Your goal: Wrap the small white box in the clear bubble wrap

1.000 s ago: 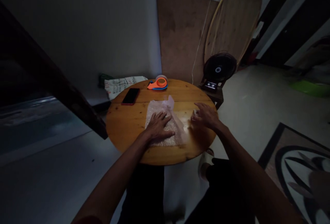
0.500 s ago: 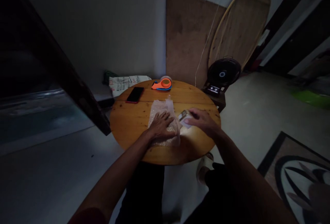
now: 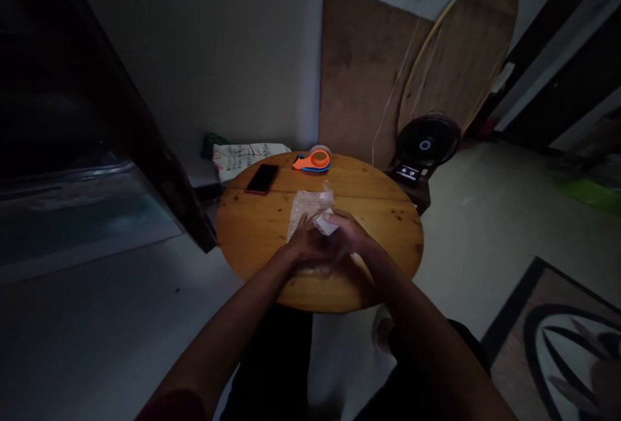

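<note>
Head view: a sheet of bubble wrap (image 3: pixel 310 203) lies flat near the middle of the round tabletop (image 3: pixel 252 233), its far corner crumpled and lifted a little; it is clear, pale and dimpled. Over its near half sits a small white object (image 3: pixel 324 224), flat and roughly rectangular; it is too small and dim to tell what it is.

The right hand (image 3: pixel 350 237) has its fingers curled about that object, pinching it from the right side just above the wrap. The left hand (image 3: pixel 306 246) rests palm down on the wrap, its fingers bent and touching both the object and the right hand; whether it grips anything I cannot tell. Both forearms run in from the bottom edge and meet there.

The tabletop is of varnished, knotty wooden planks with a seam across it. At its far edge stands an orange and blue tape dispenser (image 3: pixel 313 160), holding a roll of tape; left of it lies a dark phone (image 3: pixel 262 178) with a red rim, well apart from the wrap. Beyond the tabletop a printed sack (image 3: pixel 245 154) lies by the wall. A rectangular wooden board (image 3: pixel 359 65) and a round wooden board (image 3: pixel 460 52) lean on the wall; a black fan (image 3: pixel 427 143) stands before them. A patterned rug (image 3: pixel 557 337) lies on the floor at right.
</note>
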`<state>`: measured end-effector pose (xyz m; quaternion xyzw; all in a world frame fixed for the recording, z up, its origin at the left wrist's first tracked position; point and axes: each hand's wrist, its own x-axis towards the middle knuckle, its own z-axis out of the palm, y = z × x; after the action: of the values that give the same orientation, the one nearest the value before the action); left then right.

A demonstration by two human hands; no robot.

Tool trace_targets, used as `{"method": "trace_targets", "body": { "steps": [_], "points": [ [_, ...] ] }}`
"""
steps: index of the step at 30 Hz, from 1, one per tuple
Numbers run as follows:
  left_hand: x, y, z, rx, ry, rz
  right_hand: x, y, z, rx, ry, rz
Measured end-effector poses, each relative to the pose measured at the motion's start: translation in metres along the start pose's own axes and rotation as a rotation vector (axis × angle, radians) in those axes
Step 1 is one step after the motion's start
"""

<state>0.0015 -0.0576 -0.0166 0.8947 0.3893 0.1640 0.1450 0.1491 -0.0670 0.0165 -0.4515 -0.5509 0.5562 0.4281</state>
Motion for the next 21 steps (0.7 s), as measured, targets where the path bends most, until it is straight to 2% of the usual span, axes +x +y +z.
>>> {"method": "trace_targets", "body": {
  "steps": [3, 6, 11, 17, 21],
  "points": [
    [-0.003, 0.001, -0.002, 0.023, -0.01, 0.016, -0.011, 0.0, -0.02, -0.054, 0.051, 0.01],
    [-0.003, 0.001, -0.001, 0.033, -0.042, 0.0, -0.024, 0.0, -0.028, -0.099, 0.078, -0.025],
    [-0.001, -0.007, -0.001, -0.019, -0.011, 0.006, -0.032, 0.001, -0.03, -0.156, 0.021, -0.073],
    [-0.002, -0.022, -0.016, -0.201, 0.153, -0.071, -0.031, -0.003, -0.031, -0.221, -0.015, -0.072],
    [-0.011, -0.025, -0.021, -0.19, 0.083, -0.066, -0.022, 0.007, -0.027, -0.415, 0.052, -0.082]
  ]
}}
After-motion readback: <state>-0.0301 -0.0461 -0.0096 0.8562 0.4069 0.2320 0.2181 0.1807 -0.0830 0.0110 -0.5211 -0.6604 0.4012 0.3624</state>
